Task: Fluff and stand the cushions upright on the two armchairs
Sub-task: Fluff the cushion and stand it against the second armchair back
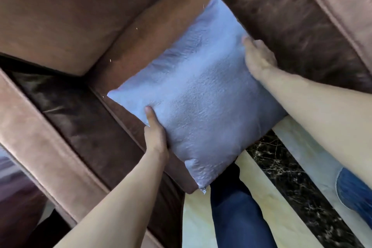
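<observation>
A square pale lilac cushion with a shiny ribbed cover is held above the seat of a brown velvet armchair. My left hand grips its lower left edge, thumb on top. On the opposite, upper right edge, my right hand holds it near the armrest. The cushion lies tilted, one corner pointing toward the chair back and another hanging past the seat front. The seat under it is mostly hidden.
The armchair's left armrest and right armrest flank the cushion closely. Below are my legs in blue jeans and a floor of pale tiles with a dark marble strip.
</observation>
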A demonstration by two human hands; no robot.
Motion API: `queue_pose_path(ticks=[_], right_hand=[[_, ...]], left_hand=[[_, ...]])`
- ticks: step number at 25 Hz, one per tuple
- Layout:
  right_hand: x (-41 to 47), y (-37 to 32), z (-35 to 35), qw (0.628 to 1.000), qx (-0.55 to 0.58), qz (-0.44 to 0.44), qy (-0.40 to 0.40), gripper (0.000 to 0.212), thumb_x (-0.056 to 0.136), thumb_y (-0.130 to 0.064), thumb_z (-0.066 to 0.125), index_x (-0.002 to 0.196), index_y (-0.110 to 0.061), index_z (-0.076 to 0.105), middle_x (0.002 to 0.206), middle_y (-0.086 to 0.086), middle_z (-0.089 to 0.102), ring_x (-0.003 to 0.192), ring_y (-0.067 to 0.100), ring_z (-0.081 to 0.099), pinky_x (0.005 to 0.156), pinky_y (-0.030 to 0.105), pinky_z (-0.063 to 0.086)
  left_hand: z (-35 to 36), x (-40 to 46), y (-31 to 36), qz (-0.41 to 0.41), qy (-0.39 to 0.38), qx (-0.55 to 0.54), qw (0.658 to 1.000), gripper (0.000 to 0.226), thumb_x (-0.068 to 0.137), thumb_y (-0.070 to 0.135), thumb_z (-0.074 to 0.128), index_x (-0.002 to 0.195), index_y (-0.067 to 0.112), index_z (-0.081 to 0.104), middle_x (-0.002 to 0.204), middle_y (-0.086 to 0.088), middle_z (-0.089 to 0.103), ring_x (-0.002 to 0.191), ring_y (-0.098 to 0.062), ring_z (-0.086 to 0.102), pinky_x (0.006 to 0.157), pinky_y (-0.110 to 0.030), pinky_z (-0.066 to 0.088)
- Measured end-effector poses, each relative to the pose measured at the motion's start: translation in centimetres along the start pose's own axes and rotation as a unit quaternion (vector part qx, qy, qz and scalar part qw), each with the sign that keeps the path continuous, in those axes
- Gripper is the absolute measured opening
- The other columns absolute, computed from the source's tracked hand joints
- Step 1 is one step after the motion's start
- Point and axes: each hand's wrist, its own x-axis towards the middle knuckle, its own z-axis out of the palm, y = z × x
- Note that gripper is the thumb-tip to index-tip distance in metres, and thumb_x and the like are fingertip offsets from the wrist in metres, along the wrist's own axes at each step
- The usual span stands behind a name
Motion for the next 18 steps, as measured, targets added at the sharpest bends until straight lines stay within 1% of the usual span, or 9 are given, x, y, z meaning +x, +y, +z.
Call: queue_pose_path(ticks=[2, 4, 5, 7, 9, 11, 14, 16, 18], right_hand=[[-0.4, -0.9, -0.7, 1.000, 0.009, 0.028, 0.005, 0.080, 0.093, -0.068, 0.029, 0.139, -0.008, 0.056, 0.143, 0.020, 0.057, 0.131, 0.038, 0.051, 0.107, 0.043, 0.038], [-1.3, -2.2, -1.5, 0.997, 0.025, 0.065, 0.012, 0.086, 0.091, -0.071, 0.028, 0.136, -0.003, 0.058, 0.140, 0.023, 0.058, 0.129, 0.040, 0.053, 0.107, 0.045, 0.039], [-1.6, -2.9, -1.7, 0.997, 0.040, 0.070, 0.015, 0.086, 0.092, -0.070, 0.029, 0.135, -0.003, 0.058, 0.140, 0.023, 0.058, 0.129, 0.040, 0.052, 0.108, 0.045, 0.039], [-2.2, -5.2, -2.4, 0.995, 0.080, 0.059, 0.023, 0.080, 0.092, -0.067, 0.030, 0.132, -0.005, 0.061, 0.140, 0.021, 0.058, 0.128, 0.038, 0.053, 0.107, 0.043, 0.040], [-2.6, -8.7, -3.4, 0.989, 0.143, 0.039, 0.030, 0.067, 0.096, -0.059, 0.033, 0.128, -0.008, 0.063, 0.139, 0.017, 0.060, 0.126, 0.033, 0.054, 0.099, 0.037, 0.039], [-3.2, -12.7, -4.3, 0.976, 0.213, 0.011, 0.046, 0.057, 0.102, -0.050, 0.036, 0.130, -0.008, 0.064, 0.140, 0.012, 0.060, 0.129, 0.028, 0.053, 0.096, 0.031, 0.036], [-2.8, -17.2, -5.1, 0.953, 0.293, -0.021, 0.074, 0.056, 0.103, -0.049, 0.036, 0.134, -0.010, 0.062, 0.138, 0.006, 0.061, 0.133, 0.023, 0.051, 0.107, 0.029, 0.035], [-2.6, -19.7, -4.8, 0.934, 0.354, -0.017, 0.048, 0.060, 0.102, -0.053, 0.038, 0.140, -0.012, 0.057, 0.136, 0.000, 0.060, 0.130, 0.017, 0.051, 0.111, 0.029, 0.036], [-2.4, -21.7, -4.3, 0.927, 0.373, -0.028, 0.028, 0.062, 0.100, -0.056, 0.040, 0.142, -0.013, 0.056, 0.140, 0.000, 0.060, 0.131, 0.018, 0.052, 0.114, 0.031, 0.036]], left_hand=[[-0.1, -1.7, 1.5, -0.010, -0.013, -0.013, 1.000, 0.114, 0.049, 0.105, 0.054, 0.131, 0.028, 0.066, 0.124, 0.010, 0.075, 0.115, -0.016, 0.071, 0.108, -0.043, 0.051], [-0.2, -3.5, 3.5, -0.021, -0.044, -0.040, 0.998, 0.088, 0.069, 0.091, 0.060, 0.129, 0.026, 0.068, 0.119, 0.008, 0.078, 0.110, -0.014, 0.073, 0.106, -0.042, 0.053], [-0.6, -3.9, 4.4, -0.008, -0.056, -0.046, 0.997, 0.079, 0.077, 0.084, 0.060, 0.129, 0.025, 0.068, 0.118, 0.008, 0.079, 0.110, -0.014, 0.074, 0.107, -0.042, 0.052], [-1.7, -4.6, 7.0, 0.038, -0.070, -0.043, 0.996, 0.072, 0.085, 0.078, 0.057, 0.132, 0.024, 0.066, 0.123, 0.007, 0.077, 0.114, -0.013, 0.073, 0.112, -0.043, 0.049], [-3.0, -5.4, 10.2, 0.094, -0.081, -0.034, 0.992, 0.074, 0.086, 0.078, 0.052, 0.136, 0.025, 0.064, 0.129, 0.007, 0.074, 0.119, -0.012, 0.070, 0.115, -0.042, 0.046], [-4.3, -6.0, 13.4, 0.136, -0.085, -0.044, 0.986, 0.077, 0.081, 0.079, 0.049, 0.136, 0.026, 0.064, 0.130, 0.009, 0.073, 0.121, -0.009, 0.068, 0.117, -0.041, 0.044], [-5.2, -5.8, 17.4, 0.188, -0.070, -0.065, 0.978, 0.076, 0.083, 0.079, 0.045, 0.139, 0.029, 0.060, 0.133, 0.014, 0.071, 0.125, -0.004, 0.064, 0.121, -0.038, 0.039], [-6.1, -5.5, 20.0, 0.226, -0.061, -0.056, 0.971, 0.070, 0.086, 0.080, 0.046, 0.136, 0.032, 0.060, 0.136, 0.014, 0.068, 0.128, -0.004, 0.061, 0.121, -0.040, 0.039], [-7.4, -5.3, 22.2, 0.250, -0.046, -0.036, 0.966, 0.067, 0.080, 0.086, 0.049, 0.126, 0.040, 0.061, 0.136, 0.015, 0.067, 0.128, -0.008, 0.062, 0.116, -0.043, 0.045]])
